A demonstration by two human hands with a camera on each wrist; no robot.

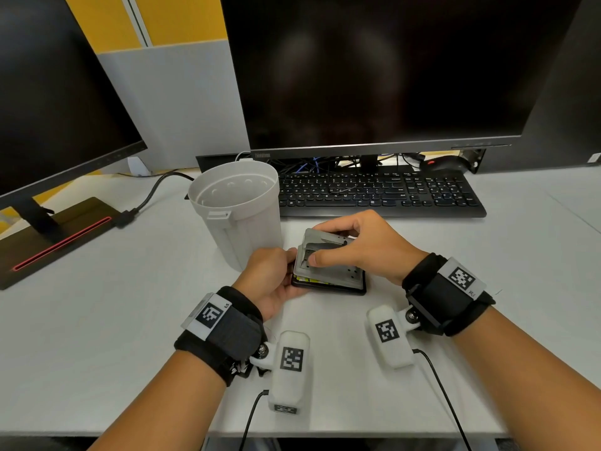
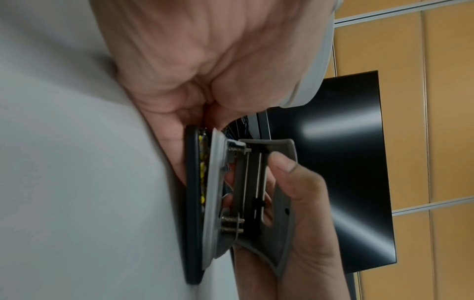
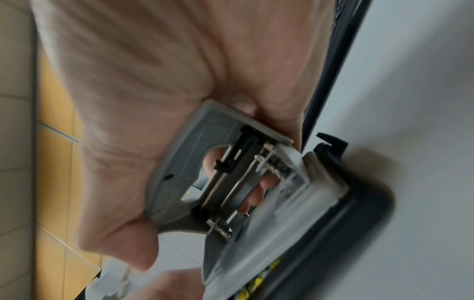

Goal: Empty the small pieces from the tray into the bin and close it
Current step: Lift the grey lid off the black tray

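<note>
Grey-white desk top (image 1: pixel 97 320), smooth and flat, under everything here. Near the middle of it, a black tray (image 1: pixel 328 289), lying flat on the desk, with yellow small pieces (image 1: pixel 313 280) inside. On top of the tray, a grey hole punch (image 1: pixel 328 271) with shiny metal springs, tipped up a little on one side, so a thin gap there and the yellow bits peeking out. Left hand (image 1: pixel 270 278) curled round the tray's left edge, thumb on top and fingers tucked under. Right hand (image 1: pixel 367 245) pinching the punch's grey top flap, thumb on the near side and fingers bent over the far side. Just behind the left hand, a white bin (image 1: pixel 247 222), standing upright and open at the top, very near the tray but not touching it. Behind the hands, a black keyboard (image 1: pixel 380 193) lying flat, and past it a big dark screen (image 1: pixel 374 70), switched off. A black mouse (image 1: pixel 445 164) with a red spot tucked under that screen, among some cables. Off to the left, a second dark screen (image 1: pixel 55 102) on a black stand (image 1: pixel 55 236) with a red line along it. At the back, a grey divider wall (image 1: pixel 175 102), and above that, yellow wall panels (image 1: pixel 182 17).
</note>
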